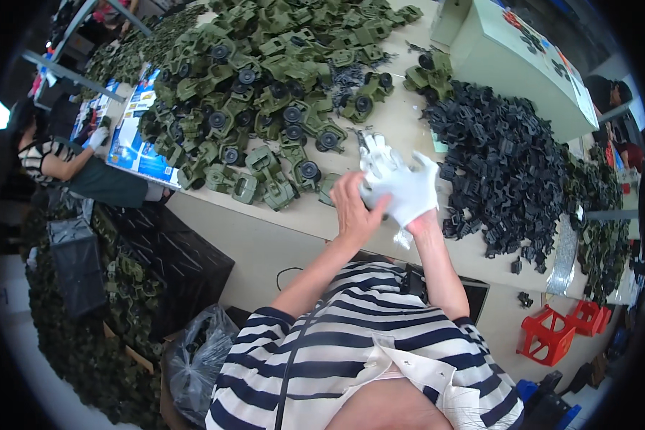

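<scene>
Pulling at the white glove point(403, 188) on your right hand point(408, 193), your bare left hand point(354, 208) pinches the glove's edge w/ thumb and fingers closed on the fabric; right fingers spread wide inside it, holding nothing. Both hands hover above the table's point(279, 236) near edge, approx. centre. Just right sits a heap of black plastic parts point(502, 172); up-left, a big pile of green toy vehicles point(265, 86). Far left, another person point(57, 161) leans by blue printed cards point(132, 147). Red stools point(552, 333) stand low right.
</scene>
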Available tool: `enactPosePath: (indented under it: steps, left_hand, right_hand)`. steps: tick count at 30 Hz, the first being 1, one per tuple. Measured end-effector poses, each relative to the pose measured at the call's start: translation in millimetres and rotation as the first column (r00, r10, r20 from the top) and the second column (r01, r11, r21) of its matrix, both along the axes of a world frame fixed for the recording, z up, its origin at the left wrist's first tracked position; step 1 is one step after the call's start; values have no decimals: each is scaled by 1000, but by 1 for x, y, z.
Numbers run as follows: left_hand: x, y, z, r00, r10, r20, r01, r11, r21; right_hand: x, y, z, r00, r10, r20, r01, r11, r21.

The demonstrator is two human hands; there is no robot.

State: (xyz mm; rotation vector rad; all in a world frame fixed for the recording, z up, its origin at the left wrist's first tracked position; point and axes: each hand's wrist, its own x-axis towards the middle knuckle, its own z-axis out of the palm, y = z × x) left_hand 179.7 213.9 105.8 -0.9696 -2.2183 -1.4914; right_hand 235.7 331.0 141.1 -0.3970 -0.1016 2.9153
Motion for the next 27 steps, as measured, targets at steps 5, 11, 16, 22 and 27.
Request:
enactPosePath:
  steps: [5, 11, 16, 22, 27]
  left_hand:
    - [12, 7, 10, 912, -407, 40, 409, 911, -53]
    - [16, 4, 24, 514, -747, 422, 788, 606, 111]
    - [16, -2, 17, 373, -676, 635, 814, 568, 126]
    - [17, 6, 16, 483, -640, 598, 759, 646, 79]
    - [17, 7, 20, 428, -702, 569, 832, 552, 54]
  right_hand:
    - [-20, 11, -14, 995, -85, -43, 87, 995, 41]
    - [-21, 32, -43, 974, -138, -178, 135, 990, -31]
    - [-11, 49, -37, 990, -88, 109, 52, 953, 298]
    - [-7, 34, 7, 991, -102, -84, 93, 990, -102]
    - [1, 47, -7, 991, -123, -53, 126, 990, 61]
